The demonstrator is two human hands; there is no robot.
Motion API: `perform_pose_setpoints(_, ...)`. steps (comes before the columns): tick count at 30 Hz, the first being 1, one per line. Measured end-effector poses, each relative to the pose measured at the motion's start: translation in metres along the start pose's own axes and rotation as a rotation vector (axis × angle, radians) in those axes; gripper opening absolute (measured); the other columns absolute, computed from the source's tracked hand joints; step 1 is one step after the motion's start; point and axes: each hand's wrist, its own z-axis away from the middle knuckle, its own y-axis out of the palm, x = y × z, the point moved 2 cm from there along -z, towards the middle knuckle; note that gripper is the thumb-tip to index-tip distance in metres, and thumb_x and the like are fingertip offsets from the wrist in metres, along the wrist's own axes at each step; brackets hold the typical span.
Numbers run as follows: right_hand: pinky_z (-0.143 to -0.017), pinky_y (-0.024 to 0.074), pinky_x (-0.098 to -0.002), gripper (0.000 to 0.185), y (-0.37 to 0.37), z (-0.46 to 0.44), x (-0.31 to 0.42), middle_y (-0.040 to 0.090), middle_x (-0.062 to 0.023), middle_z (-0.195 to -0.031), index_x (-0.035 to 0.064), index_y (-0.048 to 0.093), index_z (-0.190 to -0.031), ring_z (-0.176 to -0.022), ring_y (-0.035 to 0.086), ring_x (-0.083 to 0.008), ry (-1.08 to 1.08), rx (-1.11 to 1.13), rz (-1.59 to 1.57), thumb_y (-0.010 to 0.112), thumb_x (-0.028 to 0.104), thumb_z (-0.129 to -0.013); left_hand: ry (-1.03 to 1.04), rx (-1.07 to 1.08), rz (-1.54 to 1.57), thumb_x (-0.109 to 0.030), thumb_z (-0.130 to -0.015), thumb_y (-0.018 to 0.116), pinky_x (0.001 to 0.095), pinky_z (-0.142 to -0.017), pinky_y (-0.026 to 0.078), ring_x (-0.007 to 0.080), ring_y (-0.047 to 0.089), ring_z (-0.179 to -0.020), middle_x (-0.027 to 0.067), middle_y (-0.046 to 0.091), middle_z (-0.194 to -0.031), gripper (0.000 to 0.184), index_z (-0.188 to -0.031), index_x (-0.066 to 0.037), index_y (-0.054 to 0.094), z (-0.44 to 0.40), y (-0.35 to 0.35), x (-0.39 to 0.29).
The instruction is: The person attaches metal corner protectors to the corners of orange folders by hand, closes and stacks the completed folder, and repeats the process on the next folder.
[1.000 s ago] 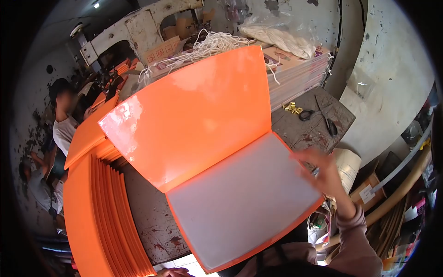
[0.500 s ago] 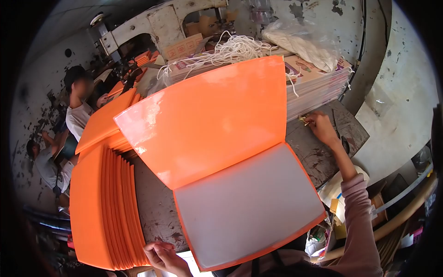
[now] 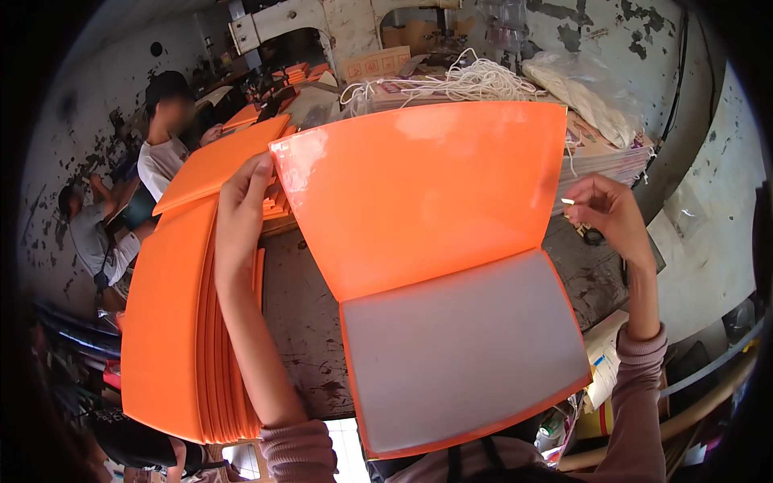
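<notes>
An orange folder [image 3: 431, 193] lies open in front of me, its glossy orange cover raised at the back and its grey sheet-like inside [image 3: 467, 346] nearest to me. My left hand [image 3: 240, 213] is at the cover's upper left corner, with thumb and fingers closed on its edge. To the right of the cover, my right hand [image 3: 612, 216] pinches a small shiny piece [image 3: 568, 201] between thumb and fingertips, apart from the folder. Its exact shape is too small to make out. Beside my left forearm stands a row of orange folders [image 3: 165, 322].
More orange folders [image 3: 225, 165] lie behind the row. White cord [image 3: 475, 80] and a plastic-wrapped bundle [image 3: 588, 105] rest on a stack of boards [image 3: 624, 165] at the back. Two people sit to the left, one in a white shirt [image 3: 159, 167]. The table [image 3: 302, 298] is worn.
My left hand has risen from the near table edge to the cover's upper left corner. My right hand has lifted off the table with the small piece. The view has shifted left.
</notes>
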Motion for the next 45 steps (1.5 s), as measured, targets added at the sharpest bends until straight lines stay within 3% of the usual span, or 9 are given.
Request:
perform_pose_setpoints(2,-0.063,0.0453,-0.0216,0.015,0.018,-0.007,0.041,0.060,-0.0026,-0.071,-0.0011,0.061,-0.091,-0.072,0.058,-0.0092,-0.289,0.084,0.058,0.062,-0.003,-0.076,-0.046,0.305,0.058,-0.023,-0.095,0.041,0.0269,-0.086,0.041,0.0127,0.056,-0.090,0.0061,0.062,-0.095,0.035,-0.107,0.006,0.058,-0.008,-0.006,0.001)
perform_pose_setpoints(8,-0.064,0.0480,-0.0264,0.013,0.101,-0.056,0.128,0.065,-0.0071,-0.075,0.0029,0.066,-0.087,-0.068,0.061,-0.0121,-0.724,0.156,0.116,0.063,0.011,-0.077,-0.014,0.255,0.159,-0.021,-0.095,0.043,0.0253,-0.079,0.047,0.0104,0.059,-0.081,0.0066,0.064,-0.091,0.033,-0.106,0.006,0.058,-0.012,0.001,-0.002)
perform_pose_setpoints(13,-0.063,0.0496,-0.0295,0.017,0.176,-0.104,0.162,0.065,-0.0103,-0.067,0.0012,0.066,-0.084,-0.064,0.063,-0.0205,-0.914,0.051,0.003,0.058,0.005,-0.070,-0.012,0.283,0.105,-0.017,-0.091,0.051,0.0246,-0.072,0.052,0.0102,0.060,-0.082,0.0056,0.064,-0.093,0.026,-0.105,0.004,0.060,-0.013,-0.001,0.002)
perform_pose_setpoints(21,-0.067,0.0506,-0.0303,0.016,0.204,-0.114,0.178,0.066,-0.0102,-0.073,0.0005,0.068,-0.080,-0.069,0.064,-0.0208,-0.936,0.165,0.077,0.060,0.005,-0.066,-0.069,0.308,0.175,-0.015,-0.088,0.056,0.0253,-0.076,0.052,0.0113,0.062,-0.080,0.0076,0.065,-0.087,0.029,-0.108,0.007,0.058,-0.012,-0.004,-0.002)
perform_pose_setpoints(24,-0.069,0.0506,-0.0304,0.014,0.186,-0.107,0.183,0.066,-0.0170,-0.080,-0.0012,0.067,-0.086,-0.077,0.066,-0.0224,-0.894,0.423,-0.080,0.061,0.006,-0.075,-0.068,0.296,0.168,-0.016,-0.088,0.056,0.0251,-0.075,0.052,0.0118,0.063,-0.079,0.0073,0.065,-0.086,0.028,-0.104,0.007,0.060,-0.012,-0.003,-0.002)
perform_pose_setpoints(30,-0.066,0.0497,-0.0307,0.014,0.186,-0.102,0.176,0.066,-0.0158,-0.075,-0.0016,0.067,-0.084,-0.071,0.064,-0.0214,-1.013,0.236,0.005,0.061,0.006,-0.074,-0.094,0.307,0.201,-0.015,-0.088,0.057,0.0243,-0.075,0.052,0.0123,0.063,-0.078,0.0077,0.065,-0.085,0.024,-0.099,0.006,0.061,-0.015,-0.002,0.003)
perform_pose_setpoints(33,-0.065,0.0492,-0.0312,0.016,0.184,-0.108,0.179,0.065,-0.0161,-0.076,-0.0012,0.067,-0.085,-0.071,0.064,-0.0221,-0.892,0.395,0.031,0.061,0.007,-0.073,-0.106,0.302,0.258,-0.015,-0.087,0.057,0.0235,-0.074,0.052,0.0113,0.063,-0.078,0.0076,0.065,-0.086,0.024,-0.100,0.005,0.060,-0.014,-0.001,0.005)
perform_pose_setpoints(38,-0.064,0.0484,-0.0314,0.018,0.196,-0.120,0.168,0.066,-0.0165,-0.078,-0.0008,0.067,-0.089,-0.070,0.063,-0.0239,-1.029,0.295,0.083,0.061,0.007,-0.074,-0.106,0.319,0.263,-0.013,-0.087,0.057,0.0227,-0.073,0.053,0.0104,0.062,-0.077,0.0072,0.064,-0.084,0.019,-0.096,0.004,0.060,-0.016,-0.003,0.006)
perform_pose_setpoints(45,-0.064,0.0482,-0.0317,0.019,0.182,-0.099,0.174,0.066,-0.0172,-0.080,-0.0003,0.067,-0.091,-0.070,0.063,-0.0242,-0.973,0.331,0.117,0.060,0.005,-0.074,-0.110,0.283,0.264,-0.011,-0.087,0.056,0.0210,-0.071,0.053,0.0095,0.062,-0.074,0.0069,0.064,-0.082,0.016,-0.095,0.002,0.058,-0.016,0.000,0.005)
